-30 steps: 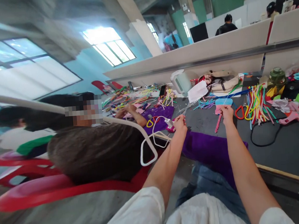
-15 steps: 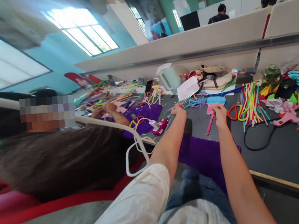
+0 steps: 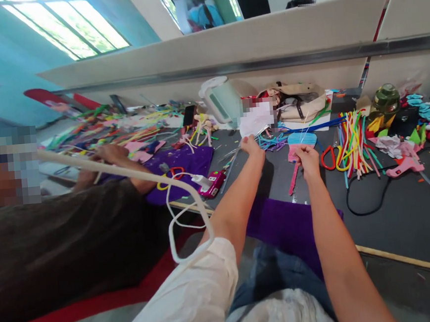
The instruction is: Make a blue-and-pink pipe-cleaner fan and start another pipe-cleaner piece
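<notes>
Both my arms reach out over a dark grey table [image 3: 401,216]. My left hand [image 3: 253,145] is closed in a pinch on a bunch of thin silvery wires [image 3: 233,154] that fan out to its left. My right hand [image 3: 307,159] is closed too, pinching thin pale wires [image 3: 304,134] that rise from its fingers. Just beyond my right hand lies a light blue fuzzy piece [image 3: 301,140], with a pink strip [image 3: 293,178] running down beside my hand. A purple cloth [image 3: 287,225] hangs over the table edge under my forearms.
A bundle of coloured pipe cleaners [image 3: 351,143], a pink glue gun [image 3: 405,166] with a black cable [image 3: 367,203], a pale green kettle [image 3: 222,101] and a beige bag [image 3: 303,105] crowd the table. A person [image 3: 57,243] sits close on my left, hands on purple felt [image 3: 185,163]. A white cable [image 3: 175,218] loops to a pink power strip [image 3: 212,183].
My view has tilted down and to the right, so the windows slid out of sight. Both hands stay pinched on the wires, moved slightly further over the table.
</notes>
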Demonstrator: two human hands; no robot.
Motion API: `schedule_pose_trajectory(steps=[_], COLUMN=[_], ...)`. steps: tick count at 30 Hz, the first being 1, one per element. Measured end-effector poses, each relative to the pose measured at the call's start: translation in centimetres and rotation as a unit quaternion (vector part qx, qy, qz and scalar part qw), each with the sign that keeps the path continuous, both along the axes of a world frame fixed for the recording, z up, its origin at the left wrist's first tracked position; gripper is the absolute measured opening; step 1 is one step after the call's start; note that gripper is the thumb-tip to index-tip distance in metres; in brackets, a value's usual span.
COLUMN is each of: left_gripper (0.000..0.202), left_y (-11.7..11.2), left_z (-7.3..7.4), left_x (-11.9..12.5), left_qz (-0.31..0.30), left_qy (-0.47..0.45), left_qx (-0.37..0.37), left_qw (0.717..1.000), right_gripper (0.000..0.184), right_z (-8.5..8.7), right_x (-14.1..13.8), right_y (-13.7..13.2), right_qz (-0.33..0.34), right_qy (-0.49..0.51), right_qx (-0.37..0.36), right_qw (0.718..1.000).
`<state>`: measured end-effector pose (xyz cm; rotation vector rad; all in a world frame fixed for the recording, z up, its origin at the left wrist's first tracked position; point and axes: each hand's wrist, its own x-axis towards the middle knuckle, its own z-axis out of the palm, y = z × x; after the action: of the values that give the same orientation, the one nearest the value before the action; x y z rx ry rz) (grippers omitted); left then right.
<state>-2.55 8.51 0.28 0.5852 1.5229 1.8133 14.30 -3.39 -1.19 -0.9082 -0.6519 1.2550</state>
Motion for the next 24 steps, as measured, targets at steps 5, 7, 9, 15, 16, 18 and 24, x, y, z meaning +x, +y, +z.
schedule_pose_trajectory(steps=[5,7,9,15,16,18,24], left_gripper=[0.026,0.034,0.038,0.035,0.032,0.028,0.022], left_y=[-3.8,-5.4,-6.6,-8.1,-8.2,-8.6,-8.9], left_z=[-0.3,0.1,0.6,0.9,0.8,0.4,-0.2], left_x=[4.2,5.0,5.0,2.3,1.9,1.3,0.8], left_qz=[-0.249,-0.38,-0.434,-0.441,-0.441,-0.444,-0.46], left_qy=[0.027,0.036,0.052,0.105,0.114,0.132,0.17], left_qx=[0.099,0.133,0.137,0.138,0.144,0.151,0.151], left_qw=[0.963,0.915,0.889,0.881,0.879,0.873,0.858], right_gripper=[0.015,0.01,0.006,0.009,0.009,0.011,0.014], right_z=[0.0,-0.1,-0.2,-0.5,-0.6,-0.7,-1.1], right_x=[0.2,0.2,0.3,-0.3,-0.5,-0.8,-0.8], right_y=[-0.2,-0.1,0.0,0.1,0.1,-0.1,-0.3], right_qz=[0.04,0.05,0.053,0.07,0.073,0.082,0.1], right_qy=[-0.103,-0.156,-0.203,-0.338,-0.352,-0.367,-0.394], right_qx=[0.037,0.056,0.076,0.105,0.101,0.086,0.063], right_qw=[0.993,0.985,0.975,0.933,0.928,0.923,0.911])
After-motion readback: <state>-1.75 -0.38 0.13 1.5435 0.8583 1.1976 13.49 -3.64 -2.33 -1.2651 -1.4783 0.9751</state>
